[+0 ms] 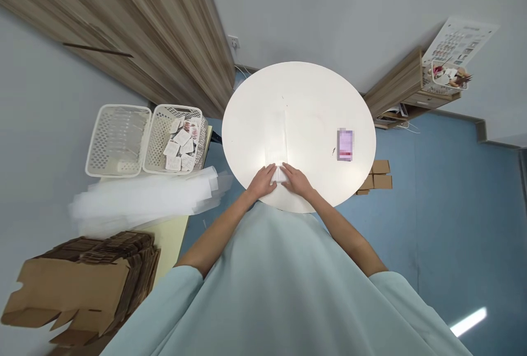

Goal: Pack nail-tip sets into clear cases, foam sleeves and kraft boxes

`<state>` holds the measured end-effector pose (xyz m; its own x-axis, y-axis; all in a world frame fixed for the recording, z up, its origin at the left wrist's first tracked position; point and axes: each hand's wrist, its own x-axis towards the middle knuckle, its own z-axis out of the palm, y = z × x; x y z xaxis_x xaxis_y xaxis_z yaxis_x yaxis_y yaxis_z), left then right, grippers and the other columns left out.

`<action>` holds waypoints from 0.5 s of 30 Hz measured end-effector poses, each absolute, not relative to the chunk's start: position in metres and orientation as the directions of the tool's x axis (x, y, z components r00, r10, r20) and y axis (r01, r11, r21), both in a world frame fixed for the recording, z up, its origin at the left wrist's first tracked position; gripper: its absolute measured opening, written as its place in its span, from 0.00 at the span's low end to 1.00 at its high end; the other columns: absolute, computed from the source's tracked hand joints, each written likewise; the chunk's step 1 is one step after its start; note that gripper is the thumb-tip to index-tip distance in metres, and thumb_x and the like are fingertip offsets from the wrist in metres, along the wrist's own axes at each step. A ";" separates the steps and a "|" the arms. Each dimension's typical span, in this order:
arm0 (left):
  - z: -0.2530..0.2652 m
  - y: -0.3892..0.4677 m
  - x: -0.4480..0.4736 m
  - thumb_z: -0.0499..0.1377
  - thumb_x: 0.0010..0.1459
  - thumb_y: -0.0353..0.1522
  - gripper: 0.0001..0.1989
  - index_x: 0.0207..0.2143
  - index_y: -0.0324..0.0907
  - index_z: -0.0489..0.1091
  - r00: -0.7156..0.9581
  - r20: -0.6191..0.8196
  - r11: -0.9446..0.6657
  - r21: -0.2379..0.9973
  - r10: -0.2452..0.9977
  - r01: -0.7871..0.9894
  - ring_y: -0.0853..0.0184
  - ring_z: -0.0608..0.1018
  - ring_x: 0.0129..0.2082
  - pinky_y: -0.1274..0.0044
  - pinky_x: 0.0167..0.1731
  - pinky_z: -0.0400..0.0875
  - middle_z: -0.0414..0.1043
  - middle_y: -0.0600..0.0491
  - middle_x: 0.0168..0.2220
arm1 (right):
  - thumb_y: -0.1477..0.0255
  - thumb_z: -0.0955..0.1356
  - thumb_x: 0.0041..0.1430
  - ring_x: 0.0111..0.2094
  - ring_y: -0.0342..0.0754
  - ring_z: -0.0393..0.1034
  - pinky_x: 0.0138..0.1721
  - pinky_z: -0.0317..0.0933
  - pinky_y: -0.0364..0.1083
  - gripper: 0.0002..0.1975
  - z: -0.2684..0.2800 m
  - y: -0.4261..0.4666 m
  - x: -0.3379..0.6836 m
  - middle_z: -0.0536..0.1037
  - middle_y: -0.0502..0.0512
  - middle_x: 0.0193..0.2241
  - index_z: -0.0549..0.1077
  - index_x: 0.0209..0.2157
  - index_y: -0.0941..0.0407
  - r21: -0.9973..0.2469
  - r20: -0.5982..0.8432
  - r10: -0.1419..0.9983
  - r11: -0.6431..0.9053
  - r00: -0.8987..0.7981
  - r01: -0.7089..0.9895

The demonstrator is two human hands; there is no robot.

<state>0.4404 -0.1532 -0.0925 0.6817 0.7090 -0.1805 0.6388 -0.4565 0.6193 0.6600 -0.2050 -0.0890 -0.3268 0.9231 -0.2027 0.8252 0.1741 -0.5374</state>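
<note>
On the round white table, a thin translucent wrapping sheet lies flat and runs away from me. At its near end is a small white wrapped bundle; what is inside it cannot be made out. My left hand grips the bundle's left end, fingers on top and thumb at the near side. Mirroring it, my right hand is closed on the right end. Farther right on the tabletop sits a purple box, its print blurred.
At left stand two white baskets, one with clear packages, the other with white cards. Stacked translucent sheets and flattened cardboard boxes lie nearer. Small brown boxes are beyond the table's right edge. A wooden cabinet rises behind left.
</note>
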 end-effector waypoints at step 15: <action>-0.077 -0.153 0.427 0.60 0.66 0.50 0.21 0.49 0.46 0.80 0.357 -0.401 0.051 0.722 0.844 0.690 0.54 0.82 0.47 0.69 0.48 0.74 0.84 0.49 0.47 | 0.55 0.60 0.77 0.48 0.52 0.78 0.49 0.70 0.49 0.20 -0.080 -0.216 0.645 0.82 0.56 0.52 0.76 0.55 0.51 -0.665 -0.292 0.956 -0.221 0.024 0.714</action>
<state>0.4274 -0.1532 -0.0773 0.3567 0.8439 -0.4007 0.6904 0.0508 0.7216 0.6454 -0.2162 -0.0803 0.0236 0.9562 -0.2919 0.7139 -0.2205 -0.6647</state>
